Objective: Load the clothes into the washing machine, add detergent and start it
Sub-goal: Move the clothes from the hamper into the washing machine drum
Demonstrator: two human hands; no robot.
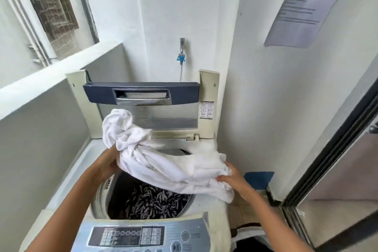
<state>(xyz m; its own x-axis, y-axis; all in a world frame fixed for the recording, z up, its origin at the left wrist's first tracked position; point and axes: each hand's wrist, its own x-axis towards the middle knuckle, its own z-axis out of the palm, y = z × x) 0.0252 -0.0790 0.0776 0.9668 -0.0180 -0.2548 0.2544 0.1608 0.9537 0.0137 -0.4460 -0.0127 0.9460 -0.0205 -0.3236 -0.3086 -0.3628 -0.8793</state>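
A bundle of white cloth (163, 161), crumpled and thick like towelling, is held in the air over the open top of a washing machine (67, 186), in the middle of the view. The left hand (108, 164) grasps it at its nine o'clock side, fingers tucked into the folds. The right hand (231, 180) grips its four o'clock edge, fingers closed on the fabric.

Directly below, at the bundle's six o'clock, the drum (114, 190) already holds dark patterned clothes (155, 200). Loading looks to be the step in hand. The next move probably calls for lowering the bundle through the opening and letting go with both hands, making sure the trailing corner at five o'clock does not drape over the rim.

The lid (143, 92) stands raised at twelve o'clock, with a wall tap (182, 47) above it. The control panel (143, 235) lies at the view's six o'clock edge. A printed notice (306, 6) hangs at two o'clock, and a window (51, 6) sits at ten o'clock. No detergent is visible.
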